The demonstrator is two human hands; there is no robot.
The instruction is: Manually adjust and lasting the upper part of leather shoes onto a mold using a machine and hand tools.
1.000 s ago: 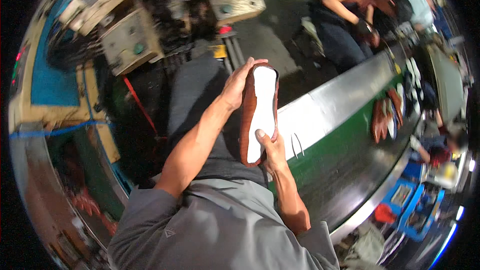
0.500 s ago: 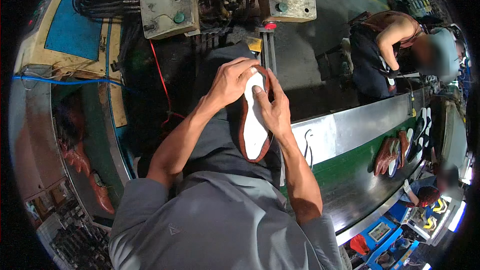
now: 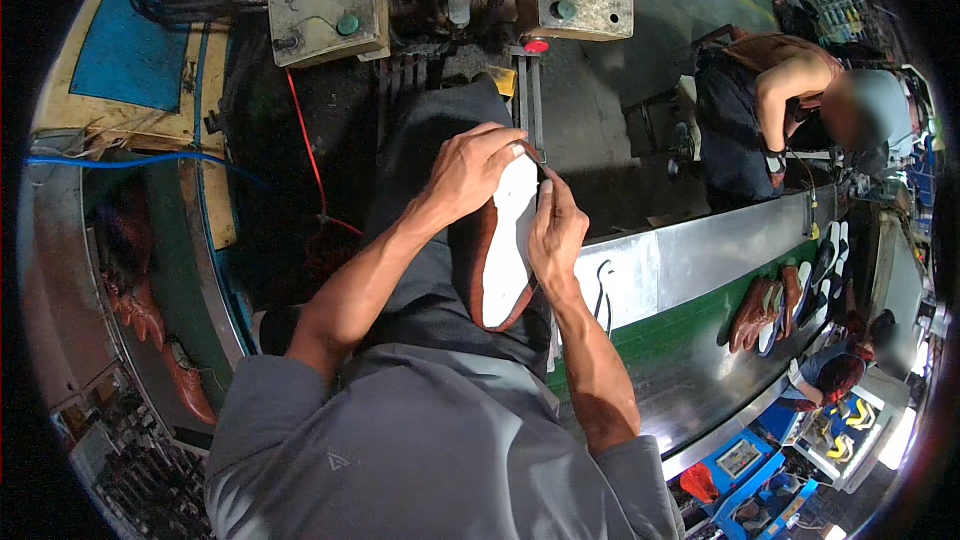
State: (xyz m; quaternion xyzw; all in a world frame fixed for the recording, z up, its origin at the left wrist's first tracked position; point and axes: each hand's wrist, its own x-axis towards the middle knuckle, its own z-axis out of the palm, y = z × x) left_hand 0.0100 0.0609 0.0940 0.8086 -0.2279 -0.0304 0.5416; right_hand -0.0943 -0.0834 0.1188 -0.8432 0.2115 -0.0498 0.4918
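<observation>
Over my lap lies a brown leather shoe point(image 3: 482, 275), its white underside point(image 3: 508, 240) facing up and one end pointing away from me. My left hand point(image 3: 468, 172) is wrapped round the far end, with the thumb on the edge of the white surface. At the shoe's right edge, my right hand point(image 3: 557, 232) is closed, fingertips pressed near the far end. Something small and dark shows beside those fingertips, too small to make out.
Two metal control boxes point(image 3: 328, 5) with green buttons stand ahead of me. To the right runs a green conveyor point(image 3: 640, 335) carrying brown shoes point(image 3: 750, 315) and others with white undersides. A co-worker point(image 3: 740, 120) bends over beyond it. More brown shoes point(image 3: 188, 382) sit at left.
My right thumb has left the white underside, and that hand has shifted to the shoe's right edge. The left hand stays on the far end. The co-worker's arm has moved slightly.
</observation>
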